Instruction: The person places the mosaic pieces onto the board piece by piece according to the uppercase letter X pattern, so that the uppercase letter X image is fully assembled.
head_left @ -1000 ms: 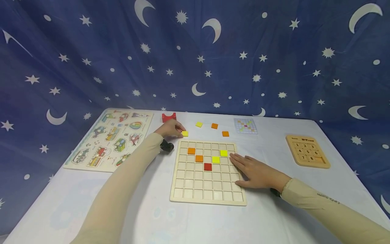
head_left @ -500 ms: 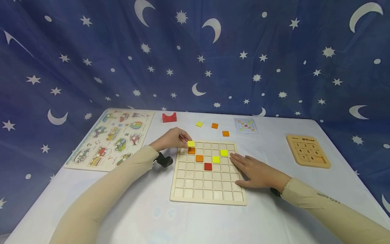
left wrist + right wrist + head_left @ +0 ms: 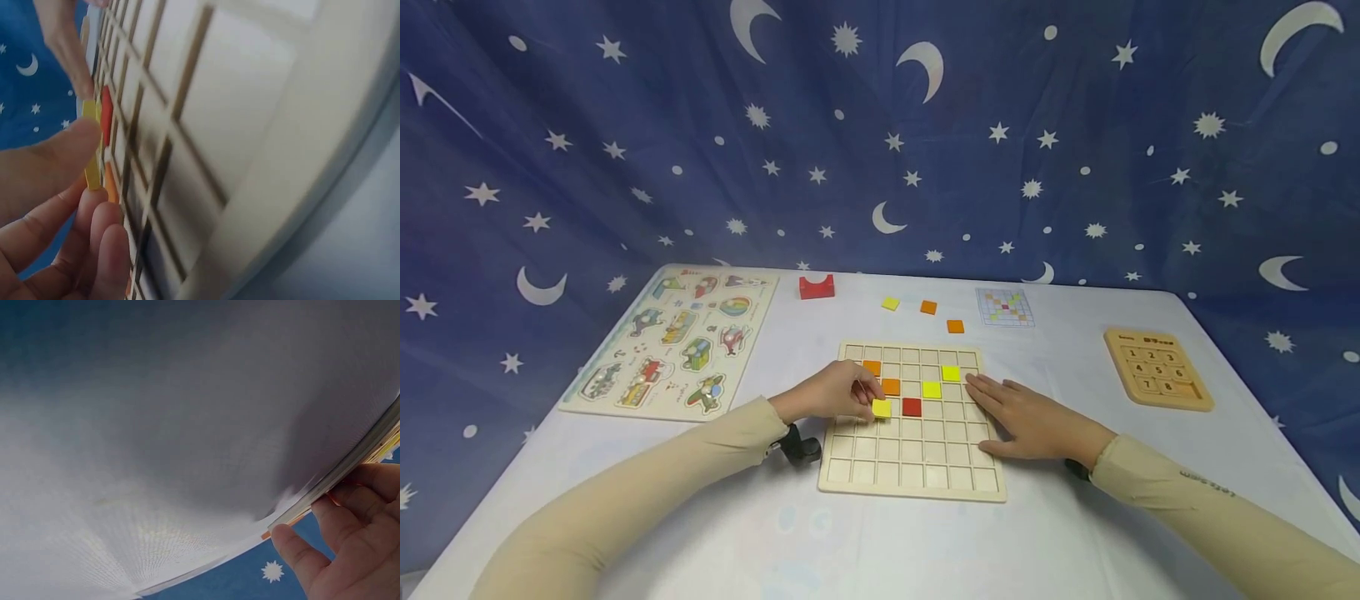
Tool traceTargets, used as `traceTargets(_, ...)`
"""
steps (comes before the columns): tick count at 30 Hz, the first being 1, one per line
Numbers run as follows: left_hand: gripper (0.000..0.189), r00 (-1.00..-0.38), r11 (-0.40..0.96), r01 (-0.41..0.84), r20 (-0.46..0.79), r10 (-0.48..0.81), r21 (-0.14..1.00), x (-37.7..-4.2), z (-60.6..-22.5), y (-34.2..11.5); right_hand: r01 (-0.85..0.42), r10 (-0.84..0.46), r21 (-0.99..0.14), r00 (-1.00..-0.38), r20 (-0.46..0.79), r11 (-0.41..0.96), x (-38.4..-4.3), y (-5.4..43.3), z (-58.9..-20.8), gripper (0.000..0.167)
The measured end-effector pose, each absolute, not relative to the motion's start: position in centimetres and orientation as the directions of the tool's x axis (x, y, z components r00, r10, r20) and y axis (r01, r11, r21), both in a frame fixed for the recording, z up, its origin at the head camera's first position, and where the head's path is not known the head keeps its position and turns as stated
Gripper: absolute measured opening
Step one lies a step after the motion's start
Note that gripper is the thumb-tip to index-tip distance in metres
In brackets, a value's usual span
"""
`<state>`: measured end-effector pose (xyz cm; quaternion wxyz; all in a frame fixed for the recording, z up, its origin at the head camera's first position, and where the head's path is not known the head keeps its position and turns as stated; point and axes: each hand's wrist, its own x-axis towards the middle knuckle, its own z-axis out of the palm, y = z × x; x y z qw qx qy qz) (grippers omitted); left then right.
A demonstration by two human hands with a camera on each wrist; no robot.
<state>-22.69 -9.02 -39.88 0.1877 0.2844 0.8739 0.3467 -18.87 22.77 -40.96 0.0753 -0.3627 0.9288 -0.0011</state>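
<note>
My left hand (image 3: 841, 390) pinches a square yellow tile (image 3: 882, 408) between thumb and fingertips, over the left-middle part of a pale wooden grid board (image 3: 913, 478). In the left wrist view the yellow tile (image 3: 92, 170) shows edge-on, close over the board. A red tile (image 3: 912, 407) lies in a cell just right of it. Two orange tiles (image 3: 891, 387) run diagonally to the upper left of the red one, and two yellow tiles (image 3: 932, 389) to its upper right. My right hand (image 3: 1026, 419) rests at the board's right edge, fingers extended; the right wrist view shows its fingertips along that edge.
Behind the board lie one loose yellow tile (image 3: 891, 304), two orange tiles (image 3: 955, 327) and a printed pattern card (image 3: 1006, 308). A red notched block (image 3: 817, 287) and a picture puzzle board (image 3: 673, 342) are at left. A wooden number puzzle (image 3: 1157, 368) lies at right.
My left hand has picked the yellow tile up from the table behind the board and carried it forward and slightly right over the grid. The right hand has stayed in place.
</note>
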Motion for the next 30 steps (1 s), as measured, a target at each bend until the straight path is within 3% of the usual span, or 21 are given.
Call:
traceTargets(13, 0.022, -0.733, 0.585, 0.433, -0.11, 0.672, 0.686, -21.4, -40.3, -8.1, -0.67, -0.671, -0.066, -0.725, -0.156, 0.739, -19.0, 22.8, -40.8, 0.082)
traceTargets(30, 0.013, -0.726, 0.59, 0.415, -0.139, 0.674, 0.692, -21.9, -40.5, -7.9, -0.664, -0.664, -0.068, -0.728, -0.171, 0.745, -19.0, 22.8, -41.0, 0.082)
